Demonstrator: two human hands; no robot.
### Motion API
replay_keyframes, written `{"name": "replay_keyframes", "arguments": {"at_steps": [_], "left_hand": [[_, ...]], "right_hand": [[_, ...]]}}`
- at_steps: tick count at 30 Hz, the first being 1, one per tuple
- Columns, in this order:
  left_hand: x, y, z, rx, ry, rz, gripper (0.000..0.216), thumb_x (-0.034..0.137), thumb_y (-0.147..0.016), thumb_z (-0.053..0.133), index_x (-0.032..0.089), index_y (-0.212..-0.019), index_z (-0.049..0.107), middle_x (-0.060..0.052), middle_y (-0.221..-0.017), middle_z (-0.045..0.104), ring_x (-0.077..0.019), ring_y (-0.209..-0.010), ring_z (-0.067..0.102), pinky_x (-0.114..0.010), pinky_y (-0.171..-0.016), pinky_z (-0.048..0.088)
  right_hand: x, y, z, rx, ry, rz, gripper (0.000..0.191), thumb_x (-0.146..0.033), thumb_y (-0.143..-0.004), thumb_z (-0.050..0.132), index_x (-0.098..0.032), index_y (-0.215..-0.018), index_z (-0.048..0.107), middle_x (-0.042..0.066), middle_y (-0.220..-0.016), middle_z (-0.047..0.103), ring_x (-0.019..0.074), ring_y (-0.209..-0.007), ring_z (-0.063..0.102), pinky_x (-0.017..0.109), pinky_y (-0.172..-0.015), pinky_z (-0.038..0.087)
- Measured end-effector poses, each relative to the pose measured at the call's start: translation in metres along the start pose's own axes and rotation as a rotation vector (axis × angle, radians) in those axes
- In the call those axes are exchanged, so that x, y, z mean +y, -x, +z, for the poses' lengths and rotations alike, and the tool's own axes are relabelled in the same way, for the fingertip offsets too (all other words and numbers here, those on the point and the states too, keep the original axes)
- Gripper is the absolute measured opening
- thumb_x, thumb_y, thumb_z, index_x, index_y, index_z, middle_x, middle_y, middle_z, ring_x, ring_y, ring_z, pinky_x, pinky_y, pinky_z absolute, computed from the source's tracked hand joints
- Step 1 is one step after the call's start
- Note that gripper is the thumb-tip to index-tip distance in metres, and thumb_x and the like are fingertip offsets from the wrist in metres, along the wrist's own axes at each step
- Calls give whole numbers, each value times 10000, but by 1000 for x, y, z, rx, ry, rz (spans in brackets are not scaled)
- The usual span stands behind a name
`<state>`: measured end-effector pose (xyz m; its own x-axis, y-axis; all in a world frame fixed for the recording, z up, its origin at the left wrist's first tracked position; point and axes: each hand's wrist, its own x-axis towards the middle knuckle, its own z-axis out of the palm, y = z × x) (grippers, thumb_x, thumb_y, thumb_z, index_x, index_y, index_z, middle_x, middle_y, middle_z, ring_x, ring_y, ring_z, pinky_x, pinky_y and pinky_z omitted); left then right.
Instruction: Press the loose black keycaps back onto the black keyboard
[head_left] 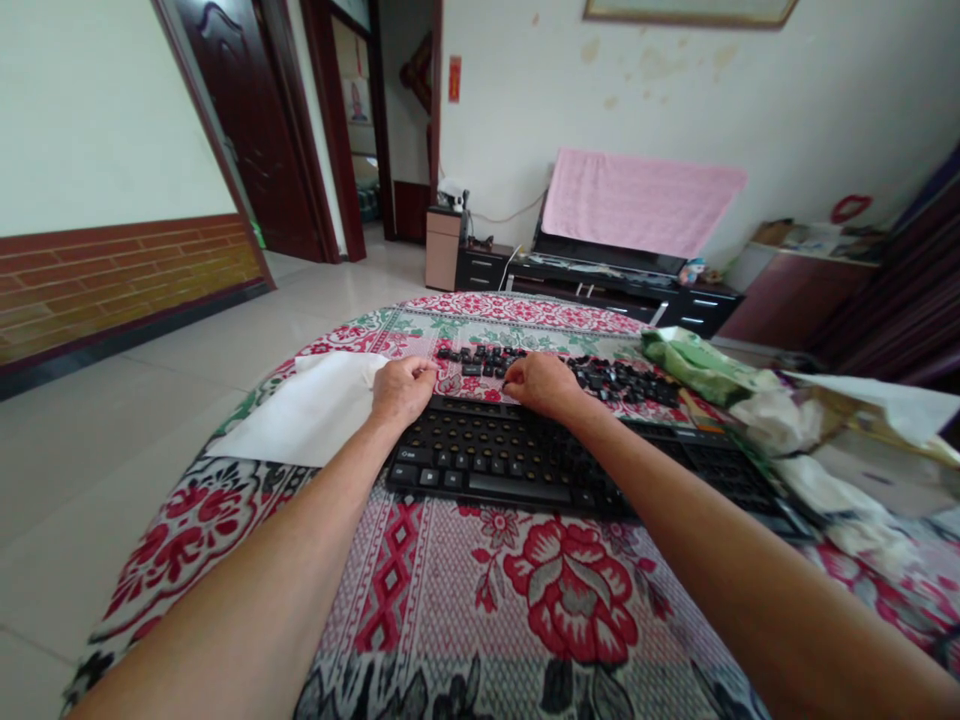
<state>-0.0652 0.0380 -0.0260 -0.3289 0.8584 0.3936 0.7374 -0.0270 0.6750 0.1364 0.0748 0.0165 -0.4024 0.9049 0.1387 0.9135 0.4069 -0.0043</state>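
A black keyboard (525, 465) lies on a flowered tablecloth (555, 590), with many of its key sockets bare. Behind it sit loose black keycaps (600, 377) in a row. My left hand (401, 390) rests at the keyboard's far left corner, fingers curled in; whatever they hold is hidden. My right hand (541, 383) is at the keyboard's far edge, fingers bent down among the loose keycaps, pinching at one I cannot make out.
A white sheet (307, 410) lies left of the keyboard. Green bags (694, 365) and crumpled plastic and paper (817, 430) crowd the table's right side. Beyond are a TV stand (600, 280) with a pink cloth (637, 200), a tiled floor and an open doorway.
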Motion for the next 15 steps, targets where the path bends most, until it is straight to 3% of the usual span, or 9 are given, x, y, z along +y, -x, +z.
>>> {"name": "replay_keyframes", "arguments": {"at_steps": [10,15], "left_hand": [[-1,0,0,6,-10,-3,201,327,-663,520,247,-765,673,17,-681,661,-141,-661,594,-245,-660,438],[-1,0,0,6,-6,-4,214,320,-660,512,241,-775,674,16,-683,661,-140,-658,590,-242,-657,437]], "right_hand": [[-10,-6,-3,-42,-16,11,230,-258,-636,506,-237,-781,683,53,-774,656,191,-721,587,266,-609,425],[-4,11,-19,108,-126,-131,214,-252,-635,517,-187,-775,665,51,-760,640,156,-686,560,243,-611,403]]}}
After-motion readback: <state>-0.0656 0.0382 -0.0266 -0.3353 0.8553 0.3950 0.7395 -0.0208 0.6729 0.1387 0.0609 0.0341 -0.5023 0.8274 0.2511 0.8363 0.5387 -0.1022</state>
